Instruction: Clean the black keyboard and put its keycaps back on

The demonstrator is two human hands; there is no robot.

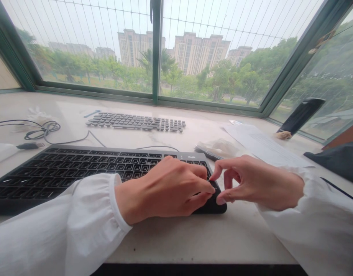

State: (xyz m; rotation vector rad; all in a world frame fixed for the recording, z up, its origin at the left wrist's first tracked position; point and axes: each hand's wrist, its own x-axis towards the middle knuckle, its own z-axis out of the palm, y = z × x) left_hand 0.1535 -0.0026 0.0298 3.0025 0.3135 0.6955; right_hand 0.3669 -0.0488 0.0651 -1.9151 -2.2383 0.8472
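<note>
Keyboard [78,168] is laid crosswise on the counter [193,234], its right near corner covered by the curled left hand [167,188], grip unclear, and pinched by the right hand [259,184].

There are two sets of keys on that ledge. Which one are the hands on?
The nearer black keyboard: the left hand and right hand meet at its right end. The other set of keys lies farther back, by the window.
</note>
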